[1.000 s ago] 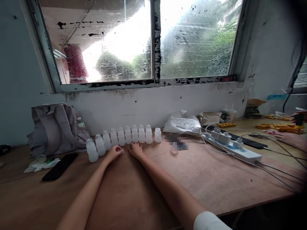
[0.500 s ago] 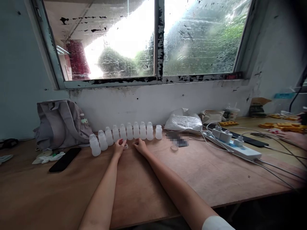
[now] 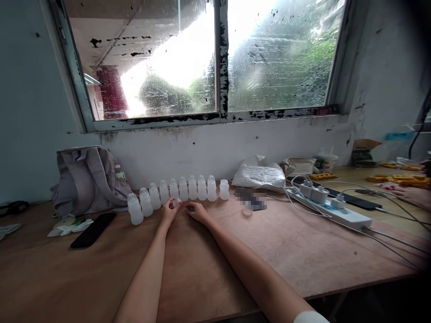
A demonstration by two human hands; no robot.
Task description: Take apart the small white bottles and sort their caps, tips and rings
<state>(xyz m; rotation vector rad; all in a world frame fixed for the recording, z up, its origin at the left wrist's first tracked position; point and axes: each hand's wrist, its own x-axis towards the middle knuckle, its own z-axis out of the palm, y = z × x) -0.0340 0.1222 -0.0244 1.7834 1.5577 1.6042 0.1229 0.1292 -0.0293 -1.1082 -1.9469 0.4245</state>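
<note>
My left hand (image 3: 168, 212) is closed on a small clear round piece (image 3: 173, 203), which looks like a cap or collar with a reddish tint. Just to its right, my right hand (image 3: 197, 212) is pinched; something small and pale shows at its fingertips, too small to name. Behind both hands stands a curved row of several frosted white baby bottles (image 3: 146, 204), upright and close together. At the right end of the row, a shorter bottle (image 3: 224, 190) has a flat, wide top. A clear round ring (image 3: 247, 211) lies on the table to the right.
A black phone (image 3: 93, 230) and a grey backpack (image 3: 89, 179) are at left. A silvery bag (image 3: 259, 172) lies by the wall. At right, a white power strip (image 3: 346, 216) trails cables. Another person's hand (image 3: 409, 192) is at the far right near yellow parts.
The clear round piece, low beside my left hand before, is now raised in its fingers. My right hand has shifted slightly left, closer to it. The whole view has tilted a little.
</note>
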